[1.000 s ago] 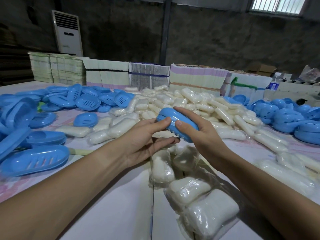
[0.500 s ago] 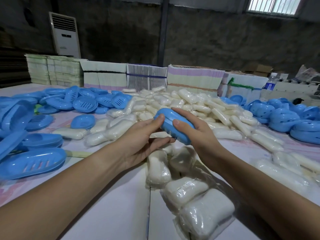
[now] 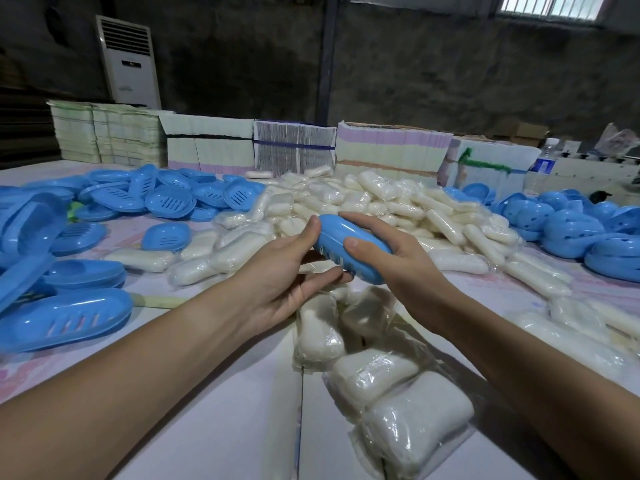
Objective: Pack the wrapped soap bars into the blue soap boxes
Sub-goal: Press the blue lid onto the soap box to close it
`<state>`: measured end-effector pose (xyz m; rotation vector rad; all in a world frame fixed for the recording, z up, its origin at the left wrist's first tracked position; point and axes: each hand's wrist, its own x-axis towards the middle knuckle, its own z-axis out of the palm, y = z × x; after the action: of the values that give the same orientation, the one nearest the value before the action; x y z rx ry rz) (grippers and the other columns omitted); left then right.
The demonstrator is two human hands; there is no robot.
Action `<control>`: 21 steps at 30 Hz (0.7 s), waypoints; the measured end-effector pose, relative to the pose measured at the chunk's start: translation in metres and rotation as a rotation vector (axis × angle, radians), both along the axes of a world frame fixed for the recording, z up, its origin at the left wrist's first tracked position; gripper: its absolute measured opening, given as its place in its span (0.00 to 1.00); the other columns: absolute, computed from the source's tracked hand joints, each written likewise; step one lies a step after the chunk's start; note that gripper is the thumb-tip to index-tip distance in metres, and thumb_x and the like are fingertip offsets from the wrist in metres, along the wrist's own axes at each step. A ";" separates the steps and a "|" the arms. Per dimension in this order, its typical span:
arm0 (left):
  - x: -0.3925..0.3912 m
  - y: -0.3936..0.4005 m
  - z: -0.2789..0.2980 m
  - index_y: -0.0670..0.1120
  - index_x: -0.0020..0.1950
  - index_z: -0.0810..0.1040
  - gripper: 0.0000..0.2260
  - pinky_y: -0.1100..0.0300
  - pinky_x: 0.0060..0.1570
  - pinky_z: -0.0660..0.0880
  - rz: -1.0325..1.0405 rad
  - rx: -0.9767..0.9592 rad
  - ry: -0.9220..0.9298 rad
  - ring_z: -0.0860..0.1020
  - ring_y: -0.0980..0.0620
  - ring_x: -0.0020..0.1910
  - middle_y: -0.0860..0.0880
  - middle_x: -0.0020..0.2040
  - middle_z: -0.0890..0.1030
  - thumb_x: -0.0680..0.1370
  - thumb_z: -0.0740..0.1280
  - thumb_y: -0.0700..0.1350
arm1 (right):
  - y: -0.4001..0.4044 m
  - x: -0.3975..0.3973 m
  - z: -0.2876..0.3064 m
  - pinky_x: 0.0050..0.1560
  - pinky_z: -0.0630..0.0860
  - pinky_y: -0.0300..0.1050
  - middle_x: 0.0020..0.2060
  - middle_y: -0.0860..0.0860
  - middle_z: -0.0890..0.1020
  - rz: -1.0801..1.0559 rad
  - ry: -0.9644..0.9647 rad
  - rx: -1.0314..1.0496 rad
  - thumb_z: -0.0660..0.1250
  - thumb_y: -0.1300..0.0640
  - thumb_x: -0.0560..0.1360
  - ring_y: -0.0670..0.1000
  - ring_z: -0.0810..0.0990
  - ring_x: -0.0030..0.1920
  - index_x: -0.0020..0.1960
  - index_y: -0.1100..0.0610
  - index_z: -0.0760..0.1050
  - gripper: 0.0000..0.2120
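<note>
**Closed blue soap box held in both hands above the bench**

Whether a bar sits inside the closed blue soap box (image 3: 346,249) cannot be seen, and fingers cover its underside. The right hand (image 3: 401,268) wraps round its right side, thumb on top. The left hand (image 3: 284,271) pinches its left end between thumb and fingers. It is held above wrapped soap bars (image 3: 381,202) heaped mid-bench (image 3: 225,410).

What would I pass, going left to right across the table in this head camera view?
From the left: open blue soap box halves → left hand → closed blue soap box, held by both hands → right hand → heap of blue soap boxes.
</note>
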<state>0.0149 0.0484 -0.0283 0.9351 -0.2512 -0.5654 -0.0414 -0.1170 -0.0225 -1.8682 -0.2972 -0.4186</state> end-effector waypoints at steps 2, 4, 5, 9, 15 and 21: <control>0.002 0.000 0.000 0.41 0.51 0.85 0.17 0.59 0.38 0.83 -0.004 -0.007 -0.015 0.84 0.32 0.47 0.39 0.47 0.86 0.75 0.70 0.53 | -0.001 0.000 0.000 0.55 0.76 0.38 0.53 0.35 0.81 0.016 0.003 0.021 0.68 0.51 0.77 0.41 0.80 0.55 0.63 0.41 0.76 0.15; 0.004 0.000 -0.001 0.43 0.47 0.87 0.16 0.59 0.38 0.83 -0.020 -0.004 -0.051 0.84 0.32 0.48 0.42 0.44 0.87 0.71 0.71 0.55 | -0.001 0.000 0.001 0.55 0.77 0.37 0.54 0.35 0.81 0.026 0.007 0.036 0.68 0.49 0.75 0.41 0.80 0.55 0.63 0.41 0.76 0.17; 0.005 0.000 -0.001 0.44 0.46 0.87 0.16 0.59 0.39 0.83 -0.031 0.000 -0.073 0.85 0.33 0.48 0.43 0.45 0.87 0.71 0.71 0.56 | -0.002 -0.001 0.001 0.53 0.77 0.36 0.53 0.35 0.81 0.027 0.007 0.022 0.69 0.48 0.73 0.40 0.80 0.54 0.64 0.41 0.75 0.19; 0.008 0.001 -0.001 0.46 0.48 0.87 0.16 0.57 0.39 0.83 -0.038 0.014 -0.120 0.86 0.38 0.46 0.46 0.45 0.87 0.71 0.71 0.56 | -0.006 -0.001 -0.001 0.49 0.81 0.42 0.55 0.45 0.79 -0.062 -0.022 -0.134 0.80 0.53 0.65 0.48 0.82 0.51 0.66 0.41 0.72 0.32; 0.015 0.009 -0.002 0.58 0.67 0.76 0.26 0.56 0.48 0.83 -0.038 0.173 -0.536 0.85 0.41 0.52 0.51 0.64 0.78 0.69 0.74 0.54 | -0.012 -0.003 0.002 0.41 0.79 0.43 0.45 0.44 0.82 -0.177 -0.213 -0.098 0.76 0.56 0.64 0.47 0.81 0.43 0.54 0.46 0.77 0.20; 0.017 0.011 -0.010 0.66 0.61 0.76 0.23 0.43 0.52 0.82 0.168 0.455 -0.974 0.82 0.38 0.48 0.60 0.56 0.79 0.70 0.75 0.49 | -0.018 -0.009 0.004 0.52 0.79 0.46 0.51 0.42 0.80 -0.169 -0.250 -0.219 0.80 0.58 0.64 0.48 0.80 0.52 0.57 0.46 0.75 0.25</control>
<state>0.0321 0.0597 -0.0383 1.6176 -0.9310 0.0420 -0.0509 -0.1349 -0.0180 -2.0648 -0.3659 -0.7643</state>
